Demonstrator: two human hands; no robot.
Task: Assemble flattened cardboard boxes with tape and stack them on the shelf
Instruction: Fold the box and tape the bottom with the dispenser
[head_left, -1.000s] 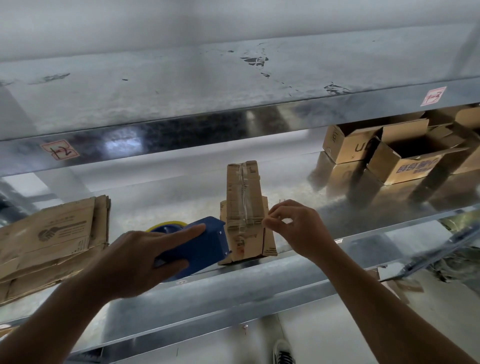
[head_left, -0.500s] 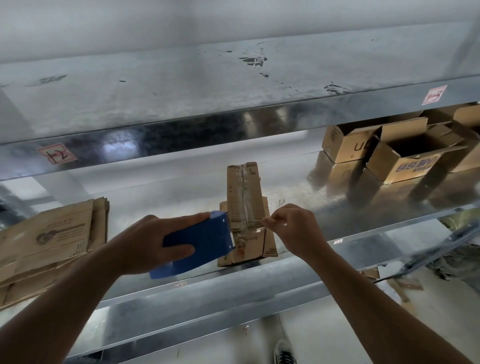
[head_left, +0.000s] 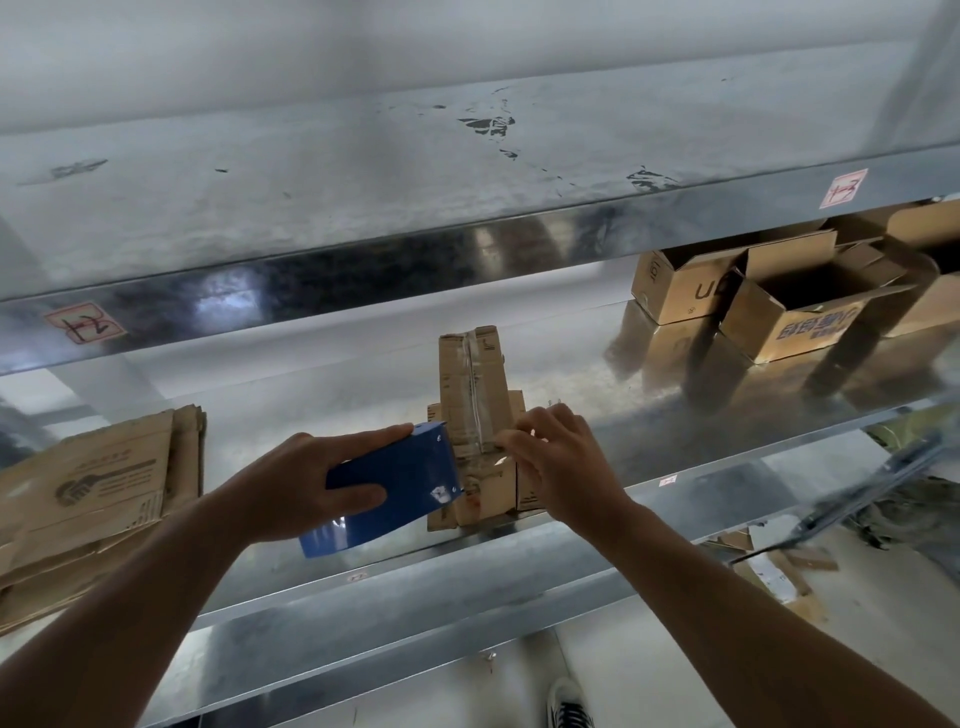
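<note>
The shiny metal shelf (head_left: 311, 400) carries a stack of flattened cardboard (head_left: 88, 483) at the left, a small taped box (head_left: 475, 384) near its front edge, and open boxes (head_left: 795, 312) at the right.

box (head_left: 475, 483): small brown carton, stood at the shelf's (head_left: 311, 415) front edge, clear tape (head_left: 475, 395) ran down its seam | tape dispenser (head_left: 405, 483): blue, gripped in my left hand (head_left: 291, 483), touched the box's left side | my right hand (head_left: 561, 462) pinched the tape | flattened cartons (head_left: 93, 483): stacked at left edge | open boxes (head_left: 795, 306): sat right rear

Lower left of box (head_left: 491, 379) behind tape dispenser (head_left: 402, 475)
</note>
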